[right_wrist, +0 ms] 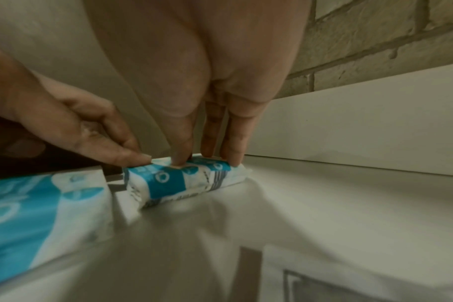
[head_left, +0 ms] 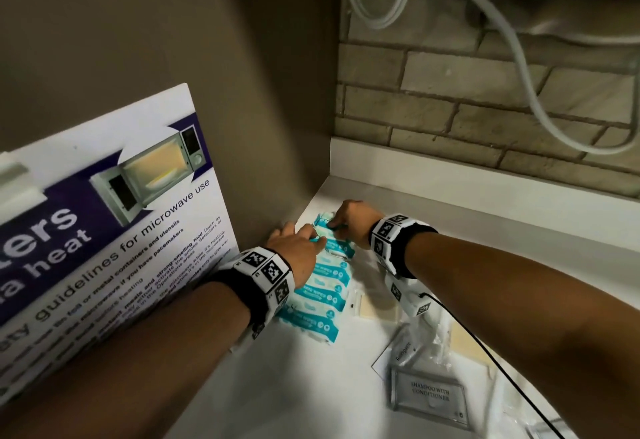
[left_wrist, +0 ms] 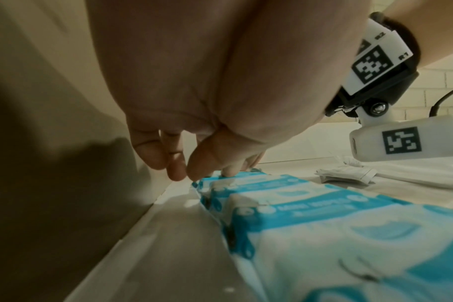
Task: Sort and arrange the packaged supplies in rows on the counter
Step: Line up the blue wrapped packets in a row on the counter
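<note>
A row of blue-and-white wipes packs (head_left: 320, 295) (left_wrist: 305, 202) runs along the left wall on the white counter (head_left: 467, 217). Both hands are on the farthest pack (head_left: 323, 227) (right_wrist: 178, 179). In the right wrist view my right hand (head_left: 349, 219) (right_wrist: 207, 157) holds this pack from above. Its thumb presses the top and its fingers (right_wrist: 233, 149) reach down the far edge. My left hand (head_left: 299, 241) (left_wrist: 194, 171) pinches the same pack's left end (left_wrist: 220, 176). The left hand's fingertips (right_wrist: 136, 158) also show in the right wrist view.
A microwave-use sign (head_left: 104, 231) leans on the left wall. Right of the row lie a beige flat item (head_left: 367, 307), clear plastic sachets (head_left: 433, 331), a toothpaste sachet (head_left: 405, 352) and a shampoo sachet (head_left: 429, 397). A brick wall (head_left: 485, 92) backs the counter.
</note>
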